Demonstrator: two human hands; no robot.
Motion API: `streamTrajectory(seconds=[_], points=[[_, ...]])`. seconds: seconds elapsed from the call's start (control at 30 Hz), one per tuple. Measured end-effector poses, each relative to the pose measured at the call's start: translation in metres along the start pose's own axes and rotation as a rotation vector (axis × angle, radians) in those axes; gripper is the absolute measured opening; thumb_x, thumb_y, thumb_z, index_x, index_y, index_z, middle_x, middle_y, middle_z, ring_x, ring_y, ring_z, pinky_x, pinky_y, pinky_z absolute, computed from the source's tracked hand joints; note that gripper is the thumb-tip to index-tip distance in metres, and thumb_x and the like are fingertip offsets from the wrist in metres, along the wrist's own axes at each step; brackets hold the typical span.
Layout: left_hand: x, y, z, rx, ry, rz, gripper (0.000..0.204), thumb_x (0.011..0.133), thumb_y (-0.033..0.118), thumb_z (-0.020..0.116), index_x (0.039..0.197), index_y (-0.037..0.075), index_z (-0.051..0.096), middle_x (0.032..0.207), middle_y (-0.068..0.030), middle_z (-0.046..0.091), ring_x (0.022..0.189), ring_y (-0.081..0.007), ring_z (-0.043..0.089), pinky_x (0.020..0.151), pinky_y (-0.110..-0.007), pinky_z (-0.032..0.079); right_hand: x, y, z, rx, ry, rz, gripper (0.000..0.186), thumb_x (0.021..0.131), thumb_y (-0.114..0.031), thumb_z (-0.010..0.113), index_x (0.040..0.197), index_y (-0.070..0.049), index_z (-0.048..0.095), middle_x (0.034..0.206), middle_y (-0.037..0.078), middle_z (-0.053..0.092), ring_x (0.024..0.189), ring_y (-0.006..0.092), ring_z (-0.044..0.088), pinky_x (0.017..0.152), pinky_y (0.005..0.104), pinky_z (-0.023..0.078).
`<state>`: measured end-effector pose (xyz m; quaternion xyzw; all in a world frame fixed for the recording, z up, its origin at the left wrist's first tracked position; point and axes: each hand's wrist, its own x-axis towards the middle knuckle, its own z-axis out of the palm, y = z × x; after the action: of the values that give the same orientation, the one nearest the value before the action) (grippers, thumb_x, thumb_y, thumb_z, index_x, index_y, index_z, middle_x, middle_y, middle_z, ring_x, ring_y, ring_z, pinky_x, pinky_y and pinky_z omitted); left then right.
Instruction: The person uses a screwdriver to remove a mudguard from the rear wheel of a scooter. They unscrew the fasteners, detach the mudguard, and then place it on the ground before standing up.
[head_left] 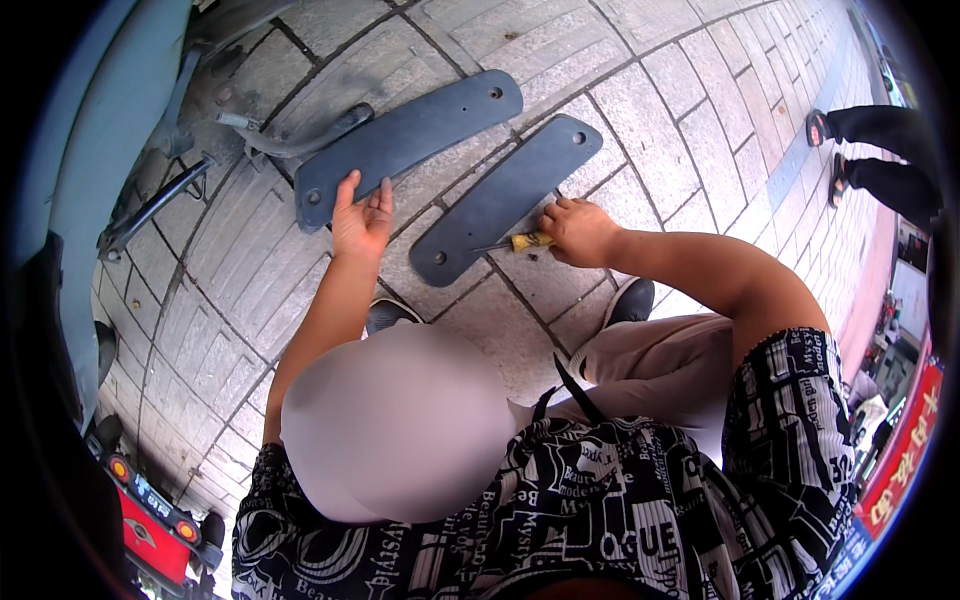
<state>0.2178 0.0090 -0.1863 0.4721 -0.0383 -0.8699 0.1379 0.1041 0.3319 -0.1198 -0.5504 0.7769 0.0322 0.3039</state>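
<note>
Two long dark grey plastic panels with screw holes lie on the stone paving. My left hand (360, 215) is flat, fingers apart, with its fingertips on the lower edge of the farther panel (410, 140). My right hand (578, 230) grips a yellow-handled screwdriver (527, 242). The screwdriver's shaft points left and lies against the edge of the nearer panel (500, 200). My knees and light trousers (660, 360) are just below the hands.
A blue-grey scooter body (90, 150) with metal stand parts (150, 210) fills the left side. A red tail end with lamps (150, 510) is at lower left. Another person's sandalled feet (830, 150) stand at upper right on the paving (680, 110).
</note>
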Motion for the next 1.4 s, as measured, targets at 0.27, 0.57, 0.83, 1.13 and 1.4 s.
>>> streamTrajectory(seconds=[0.27,0.57,0.83,1.13,1.4], points=[[-0.002,-0.002,-0.005,-0.055,0.039,0.009,0.031,0.08,0.009,0.071,0.106,-0.001,0.056,0.105,-0.0094,0.06,0.099,-0.0215,0.058,0.091,-0.035,0.054,0.0,0.007,0.009,0.232,0.053,0.131,0.031,0.087,-0.035,0.055,0.092,-0.005,0.06,0.089,0.015,0.064,0.086,0.034,0.063,0.077,0.0434,0.051],[-0.011,0.014,-0.009,-0.116,-0.07,0.04,0.023,0.083,0.007,0.068,0.103,0.0,0.061,0.106,-0.0086,0.065,0.096,-0.0204,0.061,0.088,-0.035,0.054,-0.009,0.061,-0.018,0.186,0.133,0.307,0.02,0.087,-0.025,0.054,0.089,-0.005,0.057,0.084,0.016,0.062,0.083,0.0354,0.062,0.072,0.0446,0.05],[-0.012,0.025,-0.02,-0.124,-0.064,0.131,0.022,0.083,0.009,0.067,0.102,-0.002,0.061,0.103,-0.0093,0.066,0.095,-0.0208,0.062,0.084,-0.034,0.056,-0.012,-0.002,0.005,0.142,0.065,-0.039,0.035,0.078,-0.036,0.067,0.098,-0.008,0.057,0.094,0.008,0.059,0.093,0.0279,0.059,0.077,0.0395,0.05],[-0.02,0.031,-0.008,-0.204,-0.045,0.175,0.022,0.082,0.009,0.068,0.101,-0.001,0.062,0.104,-0.0102,0.066,0.097,-0.021,0.062,0.085,-0.034,0.056,-0.001,-0.004,0.008,0.114,0.046,-0.039,0.041,0.069,-0.021,0.067,0.103,-0.002,0.053,0.098,0.013,0.057,0.093,0.0314,0.058,0.077,0.0394,0.051],[-0.011,0.025,-0.019,-0.211,-0.092,0.043,0.023,0.083,0.011,0.069,0.099,-0.001,0.059,0.097,-0.0103,0.065,0.089,-0.0227,0.063,0.087,-0.034,0.056,0.004,-0.009,-0.027,0.443,0.107,-0.025,0.038,0.073,-0.019,0.061,0.104,-0.002,0.046,0.092,0.021,0.058,0.08,0.0395,0.061,0.068,0.045,0.051]])
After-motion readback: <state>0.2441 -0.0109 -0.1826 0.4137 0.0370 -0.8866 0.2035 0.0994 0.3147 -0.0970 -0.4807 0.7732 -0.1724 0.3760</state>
